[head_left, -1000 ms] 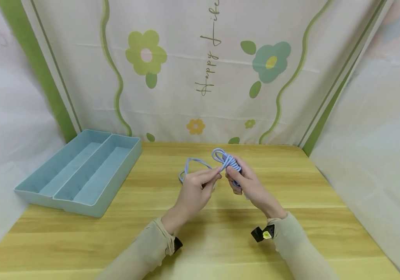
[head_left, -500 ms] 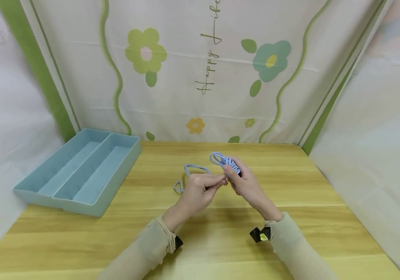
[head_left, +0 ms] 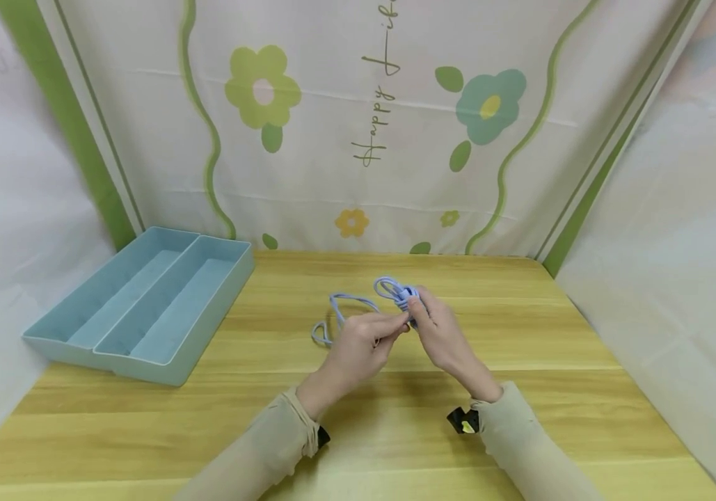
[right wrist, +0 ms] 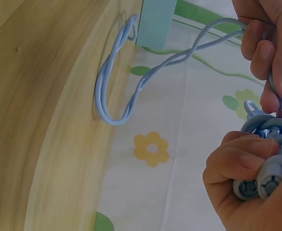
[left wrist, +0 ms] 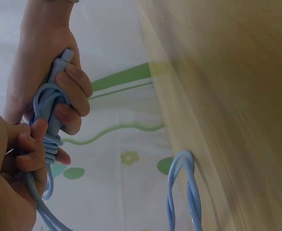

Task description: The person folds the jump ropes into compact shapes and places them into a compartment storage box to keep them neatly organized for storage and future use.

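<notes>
A light blue jump rope is bundled between my hands above the table. My right hand grips its two handles side by side, their round ends showing in the right wrist view. Several turns of cord wrap the handles in the left wrist view. With thumb and fingertips, my left hand pinches the doubled cord close beside the right hand. From there the slack cord hangs in a long loop toward the table, left of the bundle. Part of the wrapping is hidden behind my fingers.
Two joined light blue trays stand at the left of the wooden table. A flower-printed curtain closes off the back, and white fabric hangs at both sides.
My left hand has moved slightly down and right, drawing the cord in front of the bundle to the right hand. The right hand has turned, and the bundle sits a little lower.
</notes>
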`<state>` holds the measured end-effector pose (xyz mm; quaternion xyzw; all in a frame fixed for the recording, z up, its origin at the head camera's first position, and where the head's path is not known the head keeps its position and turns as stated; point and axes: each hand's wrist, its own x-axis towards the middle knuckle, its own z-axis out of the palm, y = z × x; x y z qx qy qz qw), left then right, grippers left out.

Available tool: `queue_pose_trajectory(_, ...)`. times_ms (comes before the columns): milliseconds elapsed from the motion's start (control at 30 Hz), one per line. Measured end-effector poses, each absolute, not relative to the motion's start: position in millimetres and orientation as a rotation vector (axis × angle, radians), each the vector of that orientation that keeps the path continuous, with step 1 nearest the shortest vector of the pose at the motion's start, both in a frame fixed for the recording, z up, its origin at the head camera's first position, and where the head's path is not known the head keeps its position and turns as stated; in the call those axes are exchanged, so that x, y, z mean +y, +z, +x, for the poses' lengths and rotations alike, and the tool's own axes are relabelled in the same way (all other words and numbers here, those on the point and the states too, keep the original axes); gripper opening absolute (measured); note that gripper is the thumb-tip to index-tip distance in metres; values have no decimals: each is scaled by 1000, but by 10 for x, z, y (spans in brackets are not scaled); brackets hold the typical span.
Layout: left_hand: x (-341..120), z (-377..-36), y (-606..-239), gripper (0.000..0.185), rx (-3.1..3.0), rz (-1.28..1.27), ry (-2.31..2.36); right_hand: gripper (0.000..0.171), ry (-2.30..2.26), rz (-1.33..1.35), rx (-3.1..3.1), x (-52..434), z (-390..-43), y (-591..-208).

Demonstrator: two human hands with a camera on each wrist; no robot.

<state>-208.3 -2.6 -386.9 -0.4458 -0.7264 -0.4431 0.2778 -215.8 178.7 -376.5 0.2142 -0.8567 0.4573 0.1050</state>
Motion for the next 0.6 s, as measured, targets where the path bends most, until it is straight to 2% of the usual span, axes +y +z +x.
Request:
queue_pose_trajectory(267,-65,-2135,-3858,25,-1951,-1227,-1384,34,1384,654,-2549,1816,-2160,-3750)
queue_pose_trajectory(600,-104,-2189,-3888,18,-1867,-1218,-1325,37,2048,615,-2487,1803,-2172,-3717)
